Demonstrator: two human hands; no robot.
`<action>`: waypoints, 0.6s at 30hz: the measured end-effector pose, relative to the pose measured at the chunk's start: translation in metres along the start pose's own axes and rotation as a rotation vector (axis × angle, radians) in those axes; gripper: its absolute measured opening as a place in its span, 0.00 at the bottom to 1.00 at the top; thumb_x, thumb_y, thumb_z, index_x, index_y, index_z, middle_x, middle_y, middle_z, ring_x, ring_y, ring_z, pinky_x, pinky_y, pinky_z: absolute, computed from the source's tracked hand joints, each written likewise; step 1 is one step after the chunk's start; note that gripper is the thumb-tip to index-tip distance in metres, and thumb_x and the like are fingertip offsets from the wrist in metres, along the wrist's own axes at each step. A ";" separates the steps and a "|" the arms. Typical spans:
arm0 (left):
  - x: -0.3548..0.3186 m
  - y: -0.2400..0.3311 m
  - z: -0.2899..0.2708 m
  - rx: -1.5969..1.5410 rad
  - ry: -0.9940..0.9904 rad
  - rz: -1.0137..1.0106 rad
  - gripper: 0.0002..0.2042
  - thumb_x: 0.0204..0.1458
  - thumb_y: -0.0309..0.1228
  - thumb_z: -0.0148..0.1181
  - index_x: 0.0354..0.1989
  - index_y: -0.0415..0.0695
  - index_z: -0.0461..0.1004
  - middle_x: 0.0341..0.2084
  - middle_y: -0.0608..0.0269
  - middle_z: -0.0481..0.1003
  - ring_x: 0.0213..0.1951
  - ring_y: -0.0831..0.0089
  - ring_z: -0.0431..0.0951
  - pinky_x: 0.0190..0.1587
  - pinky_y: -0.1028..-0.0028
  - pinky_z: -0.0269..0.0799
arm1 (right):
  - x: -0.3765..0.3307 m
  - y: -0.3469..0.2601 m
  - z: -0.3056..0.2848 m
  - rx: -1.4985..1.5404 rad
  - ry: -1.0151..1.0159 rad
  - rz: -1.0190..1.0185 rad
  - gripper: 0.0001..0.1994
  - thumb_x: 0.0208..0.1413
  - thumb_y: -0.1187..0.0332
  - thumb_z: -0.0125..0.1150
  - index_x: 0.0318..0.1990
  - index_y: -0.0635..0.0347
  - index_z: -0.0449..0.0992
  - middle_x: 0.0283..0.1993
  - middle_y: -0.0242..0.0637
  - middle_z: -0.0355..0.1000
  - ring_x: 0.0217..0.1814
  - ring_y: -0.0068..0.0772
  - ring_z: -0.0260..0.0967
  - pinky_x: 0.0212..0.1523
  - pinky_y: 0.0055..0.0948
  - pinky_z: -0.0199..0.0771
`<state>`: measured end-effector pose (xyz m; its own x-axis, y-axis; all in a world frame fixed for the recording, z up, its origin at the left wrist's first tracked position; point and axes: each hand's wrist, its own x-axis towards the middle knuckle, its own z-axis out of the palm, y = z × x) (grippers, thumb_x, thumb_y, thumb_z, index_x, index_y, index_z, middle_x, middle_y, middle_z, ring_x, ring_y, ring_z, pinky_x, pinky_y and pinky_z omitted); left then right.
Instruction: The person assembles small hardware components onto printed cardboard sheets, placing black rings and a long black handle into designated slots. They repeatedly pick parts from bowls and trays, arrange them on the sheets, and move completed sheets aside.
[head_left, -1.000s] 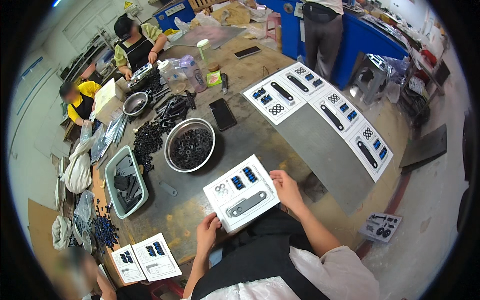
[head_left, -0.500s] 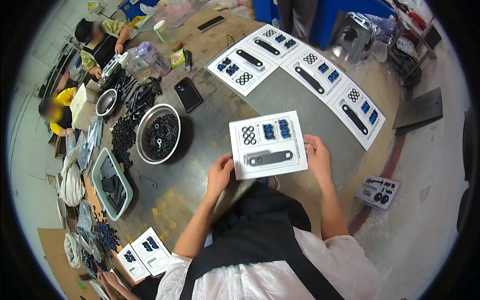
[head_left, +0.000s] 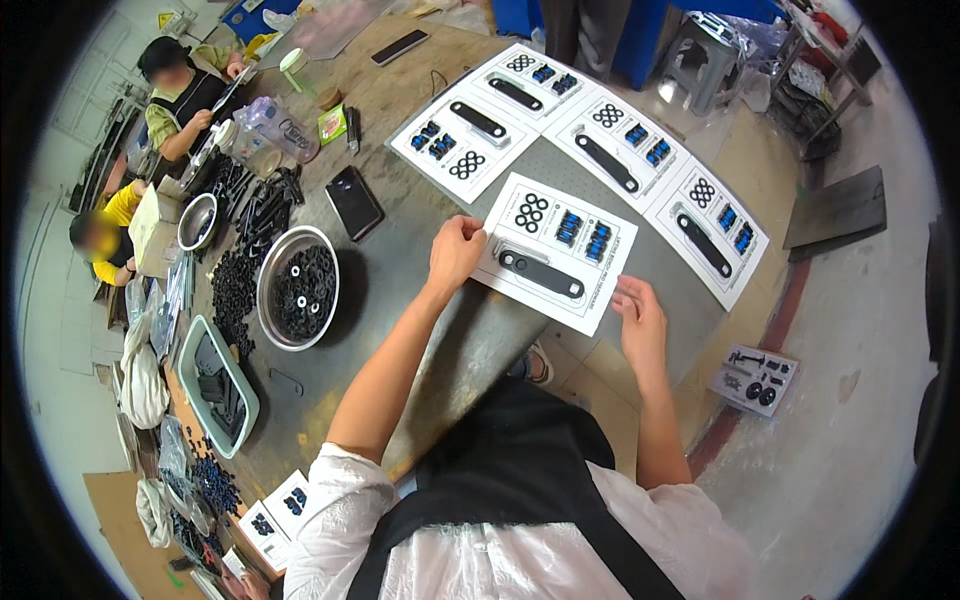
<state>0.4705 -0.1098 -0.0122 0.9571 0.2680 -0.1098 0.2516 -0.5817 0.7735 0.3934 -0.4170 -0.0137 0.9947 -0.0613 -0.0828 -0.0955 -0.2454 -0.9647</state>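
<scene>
A white printed card (head_left: 520, 278) with black rings, blue-and-black pieces and a black crank-shaped tool is held tilted above the table's near right edge. My left hand (head_left: 456, 254) pinches its left edge between thumb and fingers. At the card's lower right edge is my right hand (head_left: 641, 318), fingers bent and fingertips against the rim; the exact grip there is partly hidden. Beyond it, several similar cards lie in a curved row, among them a left card (head_left: 415, 157), a middle card (head_left: 642, 190) and a right card (head_left: 730, 285).
To the left are a metal bowl (head_left: 263, 300) of black rings, a pale green tray (head_left: 250, 405) of black parts and a black phone (head_left: 354, 203). Two people (head_left: 185, 105) work at the far left. A grey stool (head_left: 700, 75) stands at the back right.
The card has moved farther away and slightly right, turning clockwise. My left hand has gone forward with it, and the right hand stays by its right edge.
</scene>
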 end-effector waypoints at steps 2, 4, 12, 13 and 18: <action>0.012 0.005 0.006 0.001 -0.015 0.030 0.15 0.52 0.34 0.56 0.43 0.37 0.78 0.38 0.48 0.79 0.41 0.57 0.80 0.47 0.63 0.74 | 0.001 -0.001 -0.003 -0.023 0.002 -0.024 0.15 0.64 0.81 0.44 0.56 0.69 0.71 0.57 0.47 0.74 0.53 0.35 0.75 0.53 0.30 0.77; 0.020 0.001 0.011 0.022 0.002 0.083 0.13 0.54 0.32 0.56 0.44 0.38 0.78 0.38 0.51 0.80 0.41 0.62 0.81 0.47 0.66 0.74 | 0.001 -0.004 -0.008 -0.062 -0.011 -0.055 0.15 0.64 0.81 0.44 0.55 0.68 0.72 0.57 0.47 0.74 0.52 0.35 0.76 0.53 0.30 0.77; -0.038 -0.003 -0.001 -0.111 0.163 -0.019 0.14 0.61 0.26 0.52 0.54 0.35 0.70 0.47 0.48 0.75 0.45 0.61 0.79 0.51 0.67 0.74 | -0.005 -0.019 -0.031 -0.747 -0.108 -0.382 0.24 0.59 0.82 0.45 0.64 0.61 0.69 0.67 0.45 0.66 0.70 0.50 0.60 0.69 0.47 0.58; -0.045 -0.006 0.002 -0.300 0.121 -0.098 0.14 0.62 0.25 0.51 0.55 0.34 0.69 0.47 0.49 0.74 0.47 0.63 0.79 0.52 0.68 0.74 | -0.006 -0.017 -0.030 -0.803 -0.132 -0.375 0.26 0.58 0.83 0.44 0.66 0.60 0.68 0.69 0.45 0.64 0.72 0.49 0.57 0.71 0.48 0.55; -0.050 -0.018 0.007 -0.624 -0.023 -0.132 0.18 0.62 0.22 0.53 0.60 0.33 0.65 0.50 0.56 0.73 0.52 0.68 0.76 0.58 0.71 0.71 | -0.005 -0.011 -0.022 -0.880 -0.161 -0.401 0.30 0.54 0.85 0.45 0.67 0.60 0.66 0.70 0.44 0.63 0.73 0.49 0.56 0.74 0.48 0.52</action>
<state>0.4193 -0.1177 -0.0251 0.9282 0.2865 -0.2373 0.2437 0.0137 0.9698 0.3883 -0.4351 0.0026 0.9469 0.3005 0.1144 0.3207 -0.8570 -0.4034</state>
